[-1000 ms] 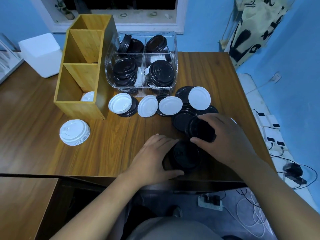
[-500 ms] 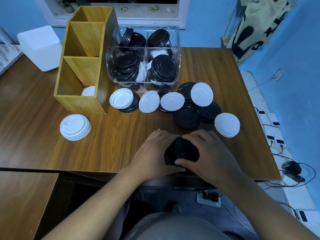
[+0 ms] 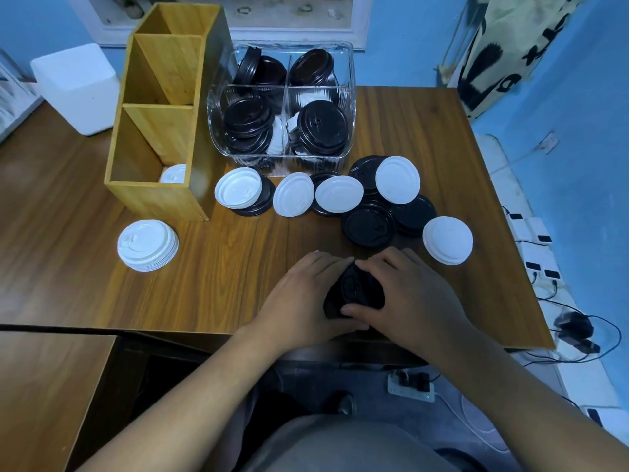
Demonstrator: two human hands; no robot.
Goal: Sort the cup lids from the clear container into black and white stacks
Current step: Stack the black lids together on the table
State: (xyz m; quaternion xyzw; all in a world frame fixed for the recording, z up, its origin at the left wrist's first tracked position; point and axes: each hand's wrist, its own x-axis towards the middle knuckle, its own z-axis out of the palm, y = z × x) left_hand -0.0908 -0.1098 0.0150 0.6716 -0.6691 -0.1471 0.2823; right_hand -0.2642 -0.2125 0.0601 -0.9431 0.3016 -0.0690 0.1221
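With the black stack (image 3: 357, 289) taken as the centre of the clock and 12 pointing away from the person, the stack sits on the desk (image 3: 238, 277) close to its near edge. The left hand (image 3: 299, 301) wraps it from 9 o'clock and the right hand (image 3: 412, 298) from 3 o'clock. The fingers (image 3: 328, 264) of both hands curl round the stack's rim and grasp it, and the two thumbs meet at its near side.

At 12 o'clock, well apart, stands the clear container (image 3: 282, 97). It is split into compartments and holds mostly black lids, with a few white ones between them. Between the container and the hands lies a row of loose lids (image 3: 338, 194), white ones overlapping black ones. A large black lid (image 3: 369, 226) lies just beyond the fingertips. At 2 o'clock a small pile of white lids (image 3: 447, 240) rests near the right hand.

The white stack (image 3: 148, 245) sits at 10 o'clock, well apart from the hands. Just beyond it stands a wooden organizer (image 3: 163, 131), touching the container's left wall, with one white lid (image 3: 173, 173) in its nearest compartment. A white box (image 3: 76, 86) stands farther out at 10 o'clock.
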